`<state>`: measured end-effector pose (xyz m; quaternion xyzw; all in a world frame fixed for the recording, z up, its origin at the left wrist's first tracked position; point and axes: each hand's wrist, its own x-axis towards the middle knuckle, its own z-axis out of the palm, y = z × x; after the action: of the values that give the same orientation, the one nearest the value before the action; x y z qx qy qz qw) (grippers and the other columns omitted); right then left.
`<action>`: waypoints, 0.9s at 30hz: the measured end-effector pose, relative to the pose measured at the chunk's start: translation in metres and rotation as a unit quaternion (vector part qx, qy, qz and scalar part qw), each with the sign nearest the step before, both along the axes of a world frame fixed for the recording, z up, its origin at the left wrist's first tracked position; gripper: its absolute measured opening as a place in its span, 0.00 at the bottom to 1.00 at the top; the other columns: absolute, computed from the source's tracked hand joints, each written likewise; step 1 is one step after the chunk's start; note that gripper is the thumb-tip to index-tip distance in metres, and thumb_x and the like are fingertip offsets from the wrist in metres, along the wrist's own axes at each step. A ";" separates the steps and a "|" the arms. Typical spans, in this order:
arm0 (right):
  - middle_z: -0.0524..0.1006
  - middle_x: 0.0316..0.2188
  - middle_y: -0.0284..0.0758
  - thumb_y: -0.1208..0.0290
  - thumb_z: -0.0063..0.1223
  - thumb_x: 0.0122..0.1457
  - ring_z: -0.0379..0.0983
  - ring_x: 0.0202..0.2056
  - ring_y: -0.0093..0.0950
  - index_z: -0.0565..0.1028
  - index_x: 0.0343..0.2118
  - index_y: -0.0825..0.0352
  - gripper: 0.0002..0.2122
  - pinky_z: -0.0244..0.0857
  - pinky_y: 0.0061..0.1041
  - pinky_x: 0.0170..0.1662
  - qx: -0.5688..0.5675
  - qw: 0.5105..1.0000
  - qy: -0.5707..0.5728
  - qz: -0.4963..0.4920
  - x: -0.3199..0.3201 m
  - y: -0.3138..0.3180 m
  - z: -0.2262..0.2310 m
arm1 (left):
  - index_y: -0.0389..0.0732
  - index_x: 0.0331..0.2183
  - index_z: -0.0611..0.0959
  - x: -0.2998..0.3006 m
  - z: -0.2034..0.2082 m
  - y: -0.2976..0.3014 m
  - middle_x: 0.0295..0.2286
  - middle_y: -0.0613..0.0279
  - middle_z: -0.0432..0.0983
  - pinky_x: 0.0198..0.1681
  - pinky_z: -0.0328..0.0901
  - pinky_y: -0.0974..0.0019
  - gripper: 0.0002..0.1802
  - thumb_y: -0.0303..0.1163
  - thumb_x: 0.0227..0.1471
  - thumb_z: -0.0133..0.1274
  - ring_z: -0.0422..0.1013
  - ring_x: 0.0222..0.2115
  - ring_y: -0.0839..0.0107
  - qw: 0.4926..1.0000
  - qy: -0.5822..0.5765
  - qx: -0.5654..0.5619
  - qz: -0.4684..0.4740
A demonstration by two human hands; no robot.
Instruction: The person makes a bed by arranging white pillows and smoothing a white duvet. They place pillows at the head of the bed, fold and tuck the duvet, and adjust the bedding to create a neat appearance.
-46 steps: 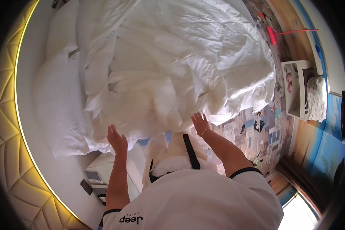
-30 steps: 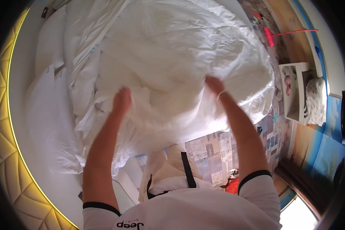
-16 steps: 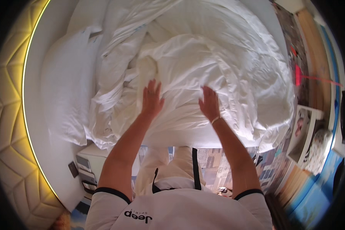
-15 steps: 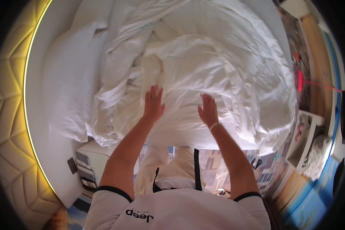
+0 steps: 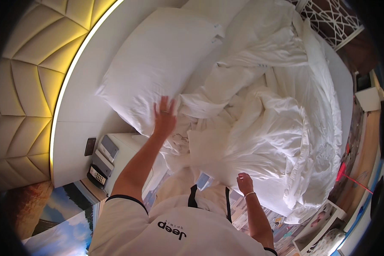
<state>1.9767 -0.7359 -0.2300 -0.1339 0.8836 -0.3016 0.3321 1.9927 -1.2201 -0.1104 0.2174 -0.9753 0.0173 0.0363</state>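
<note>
A large white pillow (image 5: 158, 55) lies at the head end of the bed. My left hand (image 5: 164, 118) is over the pillow's near corner, fingers spread and slightly blurred, holding nothing; whether it touches the cloth I cannot tell. A crumpled white duvet (image 5: 264, 128) is heaped to the right of the pillow, with deep folds and a bunched edge. Close to the bed's near edge, in front of the duvet, my right hand (image 5: 245, 183) has its fingers curled in, with nothing visible in them. A light band circles the right wrist.
A padded headboard (image 5: 34, 94) with a glowing light strip curves along the left. A white nightstand (image 5: 126, 147) carries a telephone (image 5: 97, 176) near my left arm. To the lower right stands a white open shelf box (image 5: 320, 226). A white lattice screen (image 5: 333, 21) is at the far right.
My view has turned left, bringing the pillow and nightstand further in. My left hand has gone from the duvet to the pillow corner. My right hand has drawn back and its fingers have curled.
</note>
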 end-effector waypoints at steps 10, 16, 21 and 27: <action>0.78 0.32 0.41 0.70 0.55 0.55 0.77 0.34 0.36 0.77 0.35 0.67 0.08 0.71 0.31 0.39 -0.157 0.985 0.004 0.076 -0.016 -0.234 0.071 | 0.45 0.56 0.69 0.097 0.000 -0.232 0.53 0.51 0.68 0.55 0.58 0.43 0.42 0.59 0.45 0.60 0.62 0.55 0.54 0.633 0.264 0.450 0.572; 0.78 0.33 0.37 0.66 0.58 0.57 0.76 0.33 0.28 0.74 0.42 0.69 0.14 0.71 0.27 0.38 -0.207 0.971 -0.039 0.112 -0.028 -0.316 0.110 | 0.35 0.49 0.72 0.069 -0.018 -0.225 0.43 0.56 0.74 0.42 0.72 0.54 0.28 0.38 0.50 0.60 0.74 0.40 0.60 0.344 0.439 0.711 0.428; 0.77 0.39 0.34 0.51 0.53 0.59 0.74 0.40 0.23 0.70 0.50 0.65 0.24 0.69 0.28 0.44 -0.273 0.936 -0.201 -0.096 -0.072 -0.362 0.138 | 0.36 0.50 0.71 0.037 0.058 -0.154 0.44 0.54 0.74 0.41 0.73 0.54 0.28 0.35 0.49 0.60 0.74 0.40 0.59 0.412 0.342 0.750 0.389; 0.74 0.49 0.32 0.39 0.42 0.60 0.71 0.49 0.24 0.66 0.58 0.58 0.31 0.65 0.28 0.53 -0.410 0.764 -0.460 -0.194 -0.107 -0.357 0.189 | 0.42 0.58 0.66 0.054 0.117 -0.002 0.53 0.59 0.68 0.57 0.62 0.56 0.28 0.36 0.58 0.52 0.65 0.54 0.62 0.329 0.173 0.905 0.207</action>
<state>1.8696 -1.0924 -0.0411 0.0713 0.4247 -0.7183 0.5465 2.0465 -1.2219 0.0065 0.3091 -0.2853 -0.9070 -0.0191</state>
